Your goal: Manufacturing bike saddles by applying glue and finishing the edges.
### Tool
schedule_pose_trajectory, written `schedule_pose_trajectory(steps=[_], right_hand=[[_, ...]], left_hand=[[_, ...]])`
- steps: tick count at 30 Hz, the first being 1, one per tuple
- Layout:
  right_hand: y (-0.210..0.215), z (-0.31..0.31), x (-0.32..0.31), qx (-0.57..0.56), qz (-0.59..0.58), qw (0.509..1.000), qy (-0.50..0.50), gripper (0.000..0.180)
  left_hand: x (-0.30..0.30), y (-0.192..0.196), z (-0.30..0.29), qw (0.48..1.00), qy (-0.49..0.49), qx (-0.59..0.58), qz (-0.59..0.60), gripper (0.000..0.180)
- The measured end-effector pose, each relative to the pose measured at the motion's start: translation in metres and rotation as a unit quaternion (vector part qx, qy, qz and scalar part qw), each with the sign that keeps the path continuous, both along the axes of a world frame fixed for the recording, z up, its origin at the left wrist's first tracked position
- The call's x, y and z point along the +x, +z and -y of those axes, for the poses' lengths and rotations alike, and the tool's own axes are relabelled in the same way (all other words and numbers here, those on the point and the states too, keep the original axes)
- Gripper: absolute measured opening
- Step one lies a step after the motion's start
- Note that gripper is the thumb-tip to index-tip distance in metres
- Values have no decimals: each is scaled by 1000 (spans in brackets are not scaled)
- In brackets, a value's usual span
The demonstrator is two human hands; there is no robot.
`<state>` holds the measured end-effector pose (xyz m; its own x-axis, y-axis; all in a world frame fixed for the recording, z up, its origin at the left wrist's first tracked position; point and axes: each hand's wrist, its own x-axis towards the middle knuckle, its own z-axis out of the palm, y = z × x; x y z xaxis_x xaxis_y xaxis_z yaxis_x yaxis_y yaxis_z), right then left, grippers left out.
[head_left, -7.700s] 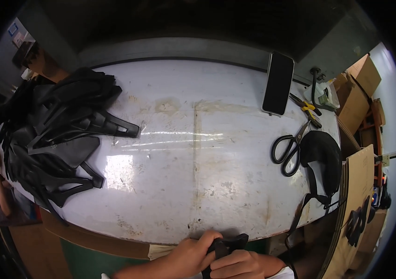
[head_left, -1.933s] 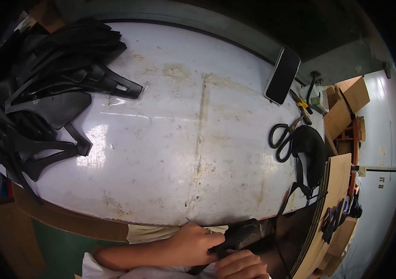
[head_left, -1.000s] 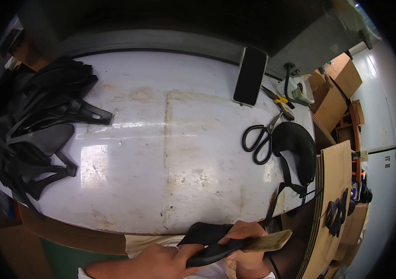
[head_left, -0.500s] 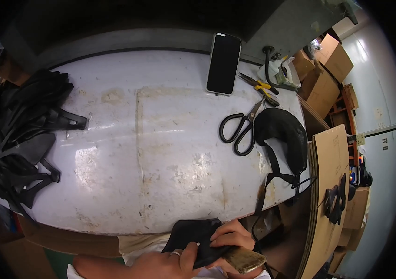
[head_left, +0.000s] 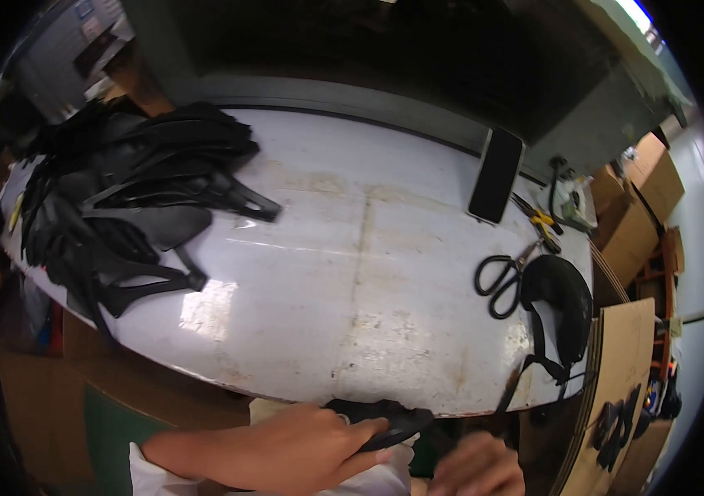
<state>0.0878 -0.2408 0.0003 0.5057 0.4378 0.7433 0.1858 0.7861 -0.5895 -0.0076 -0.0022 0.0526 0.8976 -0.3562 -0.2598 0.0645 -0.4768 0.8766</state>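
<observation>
Part (head_left: 406, 422), black, in L hand's (head_left: 311, 442) firm grip at worktop's (head_left: 302, 314) near edge; R hand (head_left: 480, 465) blurred, grip can't tell. Approx. mid-job, 1 pc.; black pile (head_left: 154, 223) at L, done or undone unclear.

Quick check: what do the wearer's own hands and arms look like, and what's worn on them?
Both hands are bare, without gloves. The left hand has what looks like a pale ring on one finger; its forearm is bare down from a loose white sleeve. The right hand is blurred, so finer details can't be told.
</observation>
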Motion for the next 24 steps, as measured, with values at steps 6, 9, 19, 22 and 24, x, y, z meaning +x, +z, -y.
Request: schedule_pose_trajectory(steps=[6,9,19,22,24], right_hand=[[23,-49,-2,54,236,959,145,11],[27,-57,1,4,272,951,144,10],[50,-60,0,-82,315,937,127,14],[42,-55,-5,-57,319,942,85,12],[44,-50,-7,-70,309,945,79,12]], left_hand=[[8,-1,-4,999,-19,14,-33,31],[5,-11,-3,999,-21,25,-10,38],[5,-15,8,998,-37,39,10,50],[11,-2,5,998,-43,41,-5,50],[10,-1,5,998,-38,40,-6,49]])
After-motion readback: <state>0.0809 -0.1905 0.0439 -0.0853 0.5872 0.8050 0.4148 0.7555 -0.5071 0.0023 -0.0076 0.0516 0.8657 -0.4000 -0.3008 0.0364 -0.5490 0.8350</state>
